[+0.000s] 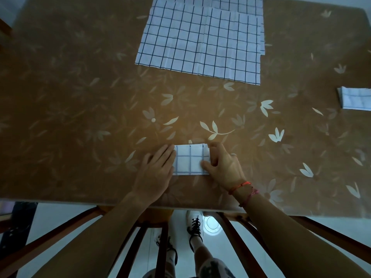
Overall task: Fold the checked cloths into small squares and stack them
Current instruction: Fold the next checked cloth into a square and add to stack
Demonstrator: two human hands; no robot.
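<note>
A small folded checked cloth [189,160] lies near the table's front edge, white with blue lines. My left hand [157,169] rests flat on its left edge, fingers together. My right hand [221,164] pinches its right edge between thumb and fingers. A pile of unfolded checked cloths [200,41] lies spread flat at the far middle of the table. A stack of folded checked cloths [354,98] sits at the right edge of the view, partly cut off.
The table [80,117] carries a brown cover with pale flower patterns under a clear sheet. Its front edge runs just below my wrists. Wooden chair rails [160,247], the floor and my feet in laced shoes show beneath it.
</note>
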